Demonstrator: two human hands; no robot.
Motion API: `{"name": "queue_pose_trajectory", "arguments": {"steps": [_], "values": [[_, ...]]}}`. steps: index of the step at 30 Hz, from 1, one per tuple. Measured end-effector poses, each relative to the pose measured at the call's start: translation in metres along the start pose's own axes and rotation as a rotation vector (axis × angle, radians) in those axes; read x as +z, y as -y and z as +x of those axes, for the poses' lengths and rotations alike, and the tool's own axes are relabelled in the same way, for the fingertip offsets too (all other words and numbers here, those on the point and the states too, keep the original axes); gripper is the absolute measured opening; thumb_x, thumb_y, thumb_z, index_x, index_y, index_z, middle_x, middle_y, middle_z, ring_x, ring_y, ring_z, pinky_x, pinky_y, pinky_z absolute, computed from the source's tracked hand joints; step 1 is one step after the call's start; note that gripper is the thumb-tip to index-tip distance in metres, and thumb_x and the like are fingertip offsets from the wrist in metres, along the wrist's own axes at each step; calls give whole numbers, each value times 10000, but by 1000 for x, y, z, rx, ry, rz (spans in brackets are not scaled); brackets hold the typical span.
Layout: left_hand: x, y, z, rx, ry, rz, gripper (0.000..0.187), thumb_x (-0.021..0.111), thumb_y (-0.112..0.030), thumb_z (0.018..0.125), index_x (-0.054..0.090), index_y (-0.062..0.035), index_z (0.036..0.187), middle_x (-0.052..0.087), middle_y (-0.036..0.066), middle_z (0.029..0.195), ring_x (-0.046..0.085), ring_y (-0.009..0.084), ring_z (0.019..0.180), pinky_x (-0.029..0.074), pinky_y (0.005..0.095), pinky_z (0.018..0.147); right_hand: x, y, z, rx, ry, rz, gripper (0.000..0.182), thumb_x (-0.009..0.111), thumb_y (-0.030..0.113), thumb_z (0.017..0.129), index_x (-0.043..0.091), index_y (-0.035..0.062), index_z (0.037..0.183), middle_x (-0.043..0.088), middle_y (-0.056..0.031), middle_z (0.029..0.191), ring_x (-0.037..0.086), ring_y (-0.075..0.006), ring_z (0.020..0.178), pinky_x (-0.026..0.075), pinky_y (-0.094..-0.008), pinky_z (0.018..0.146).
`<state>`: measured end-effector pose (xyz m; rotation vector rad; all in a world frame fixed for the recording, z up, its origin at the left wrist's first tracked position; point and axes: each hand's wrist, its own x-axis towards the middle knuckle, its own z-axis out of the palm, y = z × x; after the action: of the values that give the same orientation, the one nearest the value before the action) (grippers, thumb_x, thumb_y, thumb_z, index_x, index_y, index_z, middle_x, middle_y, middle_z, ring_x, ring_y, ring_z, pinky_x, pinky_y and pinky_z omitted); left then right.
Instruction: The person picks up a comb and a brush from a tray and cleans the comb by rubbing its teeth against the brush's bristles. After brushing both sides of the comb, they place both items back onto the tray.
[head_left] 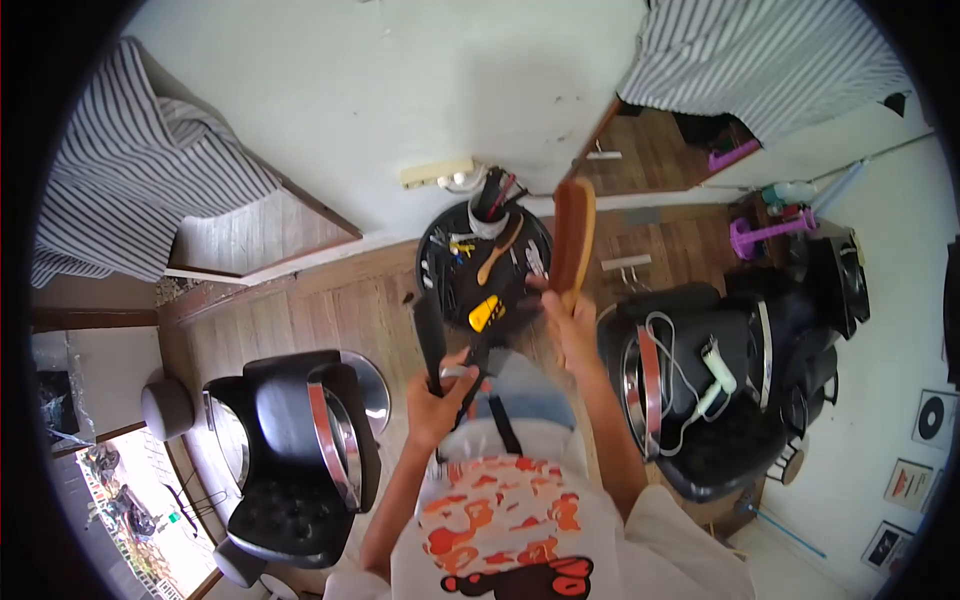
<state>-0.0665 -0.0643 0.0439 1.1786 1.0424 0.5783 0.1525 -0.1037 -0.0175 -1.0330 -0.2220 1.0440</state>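
My left hand (436,405) is closed round a black handled tool (429,340), which looks like a comb or clipper and points up and away from me. My right hand (572,335) grips the handle end of a brush (573,235) with a wooden back and reddish-brown bristles, held upright. Between and beyond my hands is a round black tray (428,265). On it are a cup (487,222) of tools, a wooden-handled brush (500,250), clips and a yellow item (486,314). Dark blurred items near my left fingers cannot be made out.
A black salon chair (295,410) stands at left. Another chair (700,440) at right carries a white hair dryer (717,380) with its cord. Striped cloths (150,180) hang over mirrors on the wall. A purple stand (770,233) is at the far right.
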Motion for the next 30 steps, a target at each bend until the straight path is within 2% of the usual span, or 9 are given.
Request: {"name": "queue_pose_trajectory", "arguments": {"steps": [1,3,8,10,11,13,14,20,30], "values": [[0,3,2,-34,2,-23,287,674,-15,960,671,9,1246,751,137,802,575,120,497,426,217,442,4,1,-1,-7,19,10,204,780,114,909,747,-13,1065,652,-19,802,589,-109,697,460,-205,664],[-6,6,-8,-153,6,-58,291,674,-9,953,671,6,1243,760,135,842,609,125,543,435,218,457,11,4,-18,96,-62,-437,205,811,174,890,729,-4,950,632,-9,763,534,-89,654,417,-204,632],[-3,26,-9,3,-81,166,291,673,-178,983,654,-9,1218,757,89,892,650,108,658,384,197,468,-1,3,-27,1,-189,-380,219,842,210,864,659,90,856,544,53,684,392,-38,489,266,-210,460],[-7,34,-3,-182,-229,-99,366,586,-322,1027,645,-32,1242,762,82,998,678,110,777,334,181,472,-17,13,-20,28,-318,-466,257,839,246,869,652,71,848,552,37,693,422,-56,538,323,-212,510],[-12,39,-4,-205,-234,-109,366,586,-322,1027,645,-32,1242,762,82,998,678,110,777,334,181,472,-21,13,-17,47,-322,-482,257,839,246,869,652,71,848,552,37,693,422,-56,538,323,-212,510],[-14,40,-11,-388,-426,-238,392,510,-353,1053,642,-40,1247,756,105,1002,672,114,746,274,180,447,-9,31,-7,-314,-498,-582,294,820,271,888,642,42,840,563,18,703,476,-90,595,401,-233,580],[-11,42,-16,-415,-429,-252,392,510,-353,1053,642,-40,1247,756,105,1002,672,114,746,274,180,447,-12,34,2,-375,-521,-652,307,814,279,895,646,28,841,582,6,712,493,-105,616,421,-244,606],[0,46,-65,-449,-396,-216,305,492,-247,1059,669,-31,1183,751,122,953,663,117,709,268,193,419,-23,23,56,-555,-562,-890,332,816,288,892,701,-24,877,662,-50,731,535,-144,622,455,-285,613],[11,49,-90,-487,-326,-166,368,461,-262,1069,654,-17,1265,678,83,839,551,95,607,252,198,411,-45,-20,114,-492,-429,-1009,304,838,257,849,736,-16,935,678,-65,684,567,-177,593,473,-305,618]]}}
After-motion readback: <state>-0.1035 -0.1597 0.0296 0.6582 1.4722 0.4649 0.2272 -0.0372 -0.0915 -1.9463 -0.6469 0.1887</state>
